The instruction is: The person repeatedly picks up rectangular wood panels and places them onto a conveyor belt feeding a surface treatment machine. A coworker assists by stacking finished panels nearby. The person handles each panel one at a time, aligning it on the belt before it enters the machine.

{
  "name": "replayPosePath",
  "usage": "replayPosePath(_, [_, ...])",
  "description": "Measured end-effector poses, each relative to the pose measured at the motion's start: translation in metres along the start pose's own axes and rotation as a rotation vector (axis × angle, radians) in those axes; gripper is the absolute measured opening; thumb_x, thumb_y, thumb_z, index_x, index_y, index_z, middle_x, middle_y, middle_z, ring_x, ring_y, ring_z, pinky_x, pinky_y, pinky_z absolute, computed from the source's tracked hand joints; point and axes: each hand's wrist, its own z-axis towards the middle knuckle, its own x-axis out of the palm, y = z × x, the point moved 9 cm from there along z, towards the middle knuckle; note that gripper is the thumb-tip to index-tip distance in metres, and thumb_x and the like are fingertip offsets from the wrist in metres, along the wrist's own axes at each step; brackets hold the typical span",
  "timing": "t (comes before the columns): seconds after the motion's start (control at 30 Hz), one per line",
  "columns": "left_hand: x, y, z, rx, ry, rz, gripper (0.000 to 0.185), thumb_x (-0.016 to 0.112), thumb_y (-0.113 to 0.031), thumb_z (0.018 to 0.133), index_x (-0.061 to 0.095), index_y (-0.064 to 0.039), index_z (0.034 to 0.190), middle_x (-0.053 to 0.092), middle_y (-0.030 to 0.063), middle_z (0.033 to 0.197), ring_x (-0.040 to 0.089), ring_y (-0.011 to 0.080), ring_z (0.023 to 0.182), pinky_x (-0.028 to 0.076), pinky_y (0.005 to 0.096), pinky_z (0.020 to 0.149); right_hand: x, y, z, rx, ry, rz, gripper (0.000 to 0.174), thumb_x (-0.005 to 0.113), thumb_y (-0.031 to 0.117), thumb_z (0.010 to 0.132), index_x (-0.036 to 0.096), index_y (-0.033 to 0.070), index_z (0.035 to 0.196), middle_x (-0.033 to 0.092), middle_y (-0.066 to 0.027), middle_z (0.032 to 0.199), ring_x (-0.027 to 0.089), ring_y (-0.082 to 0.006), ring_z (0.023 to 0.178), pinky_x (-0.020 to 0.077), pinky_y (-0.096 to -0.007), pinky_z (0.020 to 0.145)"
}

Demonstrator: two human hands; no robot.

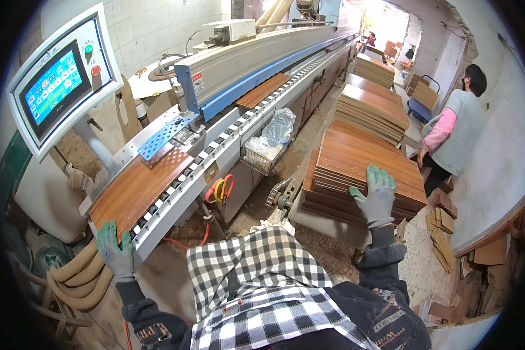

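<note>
My left hand (113,249), in a grey glove with green fingertips, lies against the near end of a brown wood-grain panel (142,188). Its fingers are stretched out, and the panel sits on the infeed bed of an edge-banding machine (253,65). The panel's far end passes under a perforated blue guard plate (168,133). To the right, my right hand (377,197) rests palm down on the near edge of a stack of similar panels (354,153), fingers spread. Farther along the machine's roller track (245,120) lies a second panel (262,91).
A control screen (54,85) stands at the left. Scissors (220,188) hang on the machine's side near a wire basket (262,157) with plastic. More panel stacks (372,109) line the aisle. A person (457,127) stands at the right beside them. Ribbed hoses (81,280) lie low left.
</note>
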Motion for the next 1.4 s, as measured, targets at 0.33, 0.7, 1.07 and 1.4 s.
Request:
replayPosePath(0.33, [0.003,0.006,-0.005,-0.004,-0.016,0.013,0.053,0.061,-0.037,0.092,0.052,-0.013,0.139,0.048,0.0124,0.145,0.039,0.0334,0.136,0.024,0.0468,0.115,-0.039,0.024,-0.011,-0.023,0.005,0.151,0.050,0.079,0.031,0.074,0.061,0.010,0.115,0.062,-0.0079,0.112,0.055,-0.0268,0.112,0.0272,-0.0485,0.113])
replayPosePath(0.7, [-0.001,0.010,-0.003,0.008,-0.047,0.013,0.053,0.062,-0.036,0.091,0.054,-0.010,0.137,0.050,0.0147,0.142,0.041,0.0350,0.134,0.026,0.0463,0.115,0.067,0.027,-0.078,0.742,0.439,1.934,0.048,0.055,0.047,0.097,0.061,0.008,0.124,0.068,-0.0144,0.104,0.068,-0.0233,0.086,0.0551,-0.0333,0.072])
replayPosePath(1.07, [-0.012,0.005,-0.010,-0.021,-0.033,-0.046,0.053,0.062,-0.040,0.090,0.055,-0.012,0.135,0.051,0.0164,0.140,0.041,0.0374,0.134,0.027,0.0479,0.113,0.079,-0.041,-0.096,1.016,-0.146,2.031,0.030,0.069,0.026,0.091,0.064,0.014,0.118,0.068,-0.0059,0.094,0.067,-0.0213,0.078,0.0563,-0.0351,0.074])
replayPosePath(1.4, [-0.013,0.051,-0.037,-0.138,0.010,-0.137,0.056,0.058,-0.039,0.093,0.048,-0.016,0.143,0.048,0.0178,0.142,0.039,0.0369,0.135,0.025,0.0473,0.114,0.070,-0.023,-0.097,1.004,-0.040,2.166,0.034,0.064,0.034,0.093,0.063,0.022,0.125,0.067,-0.0029,0.109,0.068,-0.0245,0.084,0.0536,-0.0416,0.084])
